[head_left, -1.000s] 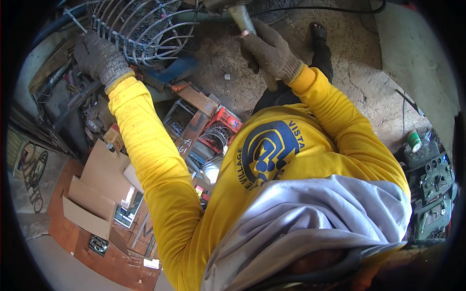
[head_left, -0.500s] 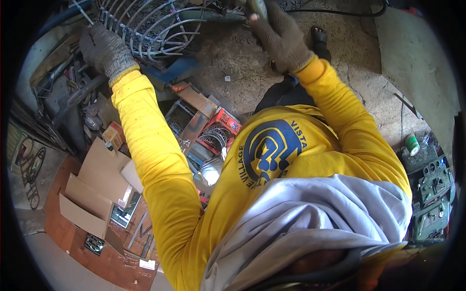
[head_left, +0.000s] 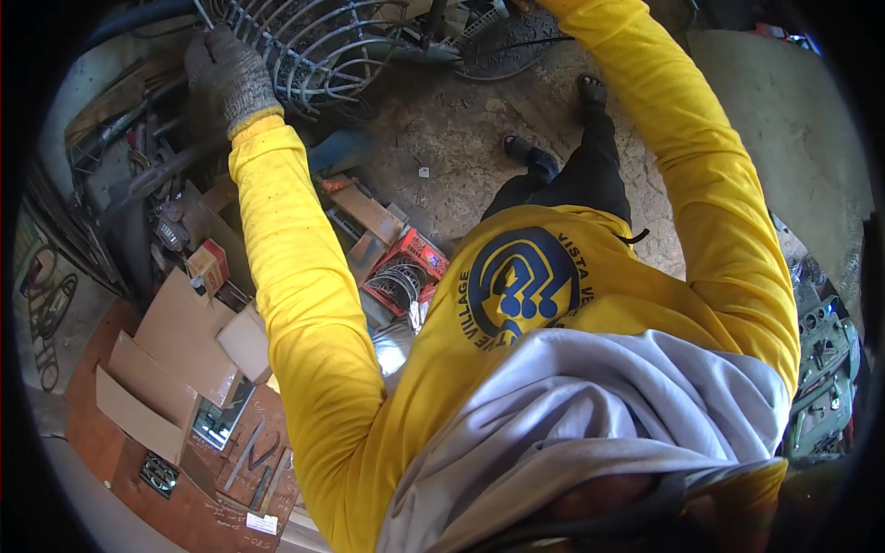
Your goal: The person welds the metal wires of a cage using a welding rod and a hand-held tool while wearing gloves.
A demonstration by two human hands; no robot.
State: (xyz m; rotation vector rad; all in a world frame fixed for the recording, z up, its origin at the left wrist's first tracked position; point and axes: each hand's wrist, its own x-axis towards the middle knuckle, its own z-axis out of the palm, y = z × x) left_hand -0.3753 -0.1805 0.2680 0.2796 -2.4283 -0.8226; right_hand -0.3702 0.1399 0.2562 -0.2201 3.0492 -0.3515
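Observation:
My left hand (head_left: pixel 229 78), in a grey-brown knit glove, is closed around a thin metal rod (head_left: pixel 204 13) whose end sticks up at the top edge. Just right of that hand lies a basket-like frame of curved metal rods (head_left: pixel 318 51), partly cut off by the top of the picture. I cannot tell whether the rod in my hand is joined to it. My right arm reaches up and out past the top edge, so the right hand is outside the picture; only its yellow sleeve (head_left: pixel 687 120) shows.
Below my left arm are an open cardboard box (head_left: pixel 180 323) and hand tools on a brown board (head_left: pixel 120 396). A red crate (head_left: pixel 419 253) with coiled wire stands near my body. Scrap metal crowds the left. Green metal machine parts (head_left: pixel 820 387) sit at the right.
My right hand, gripping something, was in view at the top and has moved up out of the picture. My left hand now appears slightly farther right and higher, still on the rod.

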